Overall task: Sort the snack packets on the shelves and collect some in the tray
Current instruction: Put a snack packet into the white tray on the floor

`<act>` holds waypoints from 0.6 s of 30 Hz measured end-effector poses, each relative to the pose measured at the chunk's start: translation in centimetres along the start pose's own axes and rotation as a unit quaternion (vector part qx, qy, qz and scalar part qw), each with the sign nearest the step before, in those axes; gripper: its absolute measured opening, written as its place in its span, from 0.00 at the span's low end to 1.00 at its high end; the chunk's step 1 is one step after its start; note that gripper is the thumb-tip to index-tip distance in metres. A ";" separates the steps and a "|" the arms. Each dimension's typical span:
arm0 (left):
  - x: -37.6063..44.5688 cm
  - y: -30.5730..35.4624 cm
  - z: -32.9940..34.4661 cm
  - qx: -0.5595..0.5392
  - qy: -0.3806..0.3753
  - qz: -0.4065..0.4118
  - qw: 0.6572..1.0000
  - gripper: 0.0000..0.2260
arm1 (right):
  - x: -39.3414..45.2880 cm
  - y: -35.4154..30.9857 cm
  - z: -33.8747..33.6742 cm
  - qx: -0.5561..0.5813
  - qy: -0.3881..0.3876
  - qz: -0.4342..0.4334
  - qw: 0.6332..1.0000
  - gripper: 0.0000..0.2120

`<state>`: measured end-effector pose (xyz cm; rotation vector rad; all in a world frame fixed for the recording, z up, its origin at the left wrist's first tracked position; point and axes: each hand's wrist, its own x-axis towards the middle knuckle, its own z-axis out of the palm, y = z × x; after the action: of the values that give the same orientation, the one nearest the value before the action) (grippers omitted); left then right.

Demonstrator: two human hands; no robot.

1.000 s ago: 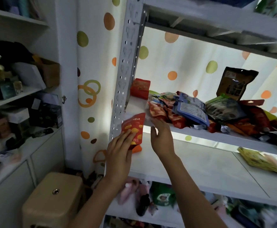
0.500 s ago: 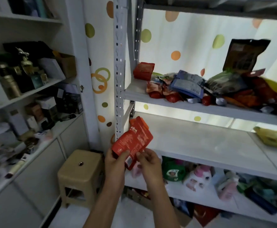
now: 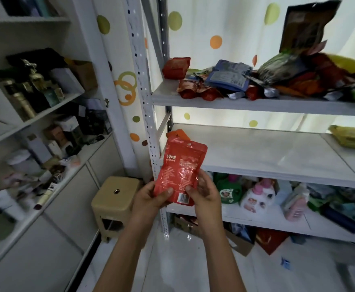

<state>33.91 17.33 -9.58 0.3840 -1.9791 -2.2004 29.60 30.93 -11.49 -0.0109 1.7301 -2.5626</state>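
At the far left, white wall shelves (image 3: 46, 114) carry dark bottles, small boxes and other clutter, much of it blurred. Below and to their right a tan plastic stool (image 3: 115, 199) stands on the pale floor, just beside the perforated upright (image 3: 142, 98) of a white metal rack.

In front of that upright the left hand (image 3: 149, 199) grips the lower left corner of a red snack pouch (image 3: 180, 169), thumb pressed across its face and fingers curled behind. The pouch stands nearly upright, tilted a little to the right, with white print on its upper left and a barcode label (white, at the bottom edge) between the two thumbs. The right hand (image 3: 206, 192) holds the lower right corner in the same way, thumb on the front. A second orange-red packet (image 3: 176, 134) peeks out directly behind the pouch's top.

To the right, the rack's upper shelf (image 3: 256, 104) bears a heap of snack packets (image 3: 267, 81): red ones, a blue one with a white label, and a dark brown pouch (image 3: 307, 26) leaning upright at the back. The middle shelf (image 3: 256, 157) holds a yellow-green packet (image 3: 353, 139) near its right end. The lower shelf (image 3: 267, 218) holds pink and white bottles and a green pack, blurred.
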 end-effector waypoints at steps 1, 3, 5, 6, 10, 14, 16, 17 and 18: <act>0.1 0.2 0.1 -0.005 -0.009 0.005 1.000 0.12 | -0.1 -0.5 0.0 0.001 0.007 -0.001 1.000 0.24; 0.6 0.6 0.3 -0.019 -0.022 0.009 1.000 0.11 | -0.3 -1.4 0.1 0.001 0.021 0.001 1.000 0.21; 1.0 0.9 0.2 -0.035 -0.045 0.018 0.998 0.13 | -0.3 -2.0 0.4 -0.028 0.028 0.000 0.999 0.16; 1.1 0.8 -0.1 -0.042 -0.053 0.024 0.997 0.14 | -0.3 -2.1 0.6 -0.050 0.025 0.000 0.998 0.13; 1.7 0.1 -1.4 -0.054 -0.059 0.021 0.997 0.18 | -0.6 -1.7 1.3 -0.086 0.012 -0.005 0.996 0.09; 1.9 -0.2 -3.4 -0.033 -0.055 0.007 0.998 0.21 | -1.7 -1.3 2.6 -0.079 0.001 0.000 0.997 0.10; 1.8 -0.4 -4.4 -0.035 -0.039 0.004 0.999 0.18 | -2.1 -0.9 3.4 -0.074 -0.010 0.004 0.997 0.10; 1.7 -0.5 -4.8 -0.038 -0.032 0.003 0.999 0.16 | -2.3 -0.7 3.8 -0.074 -0.012 0.006 0.997 0.10; 1.5 -0.6 -5.1 -0.042 -0.026 0.002 0.999 0.15 | -2.5 -0.5 4.1 -0.077 -0.014 0.006 0.997 0.10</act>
<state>33.98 12.15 -10.80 0.3132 -1.9041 -2.3036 32.18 27.43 -9.47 -0.0413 1.9048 -2.4026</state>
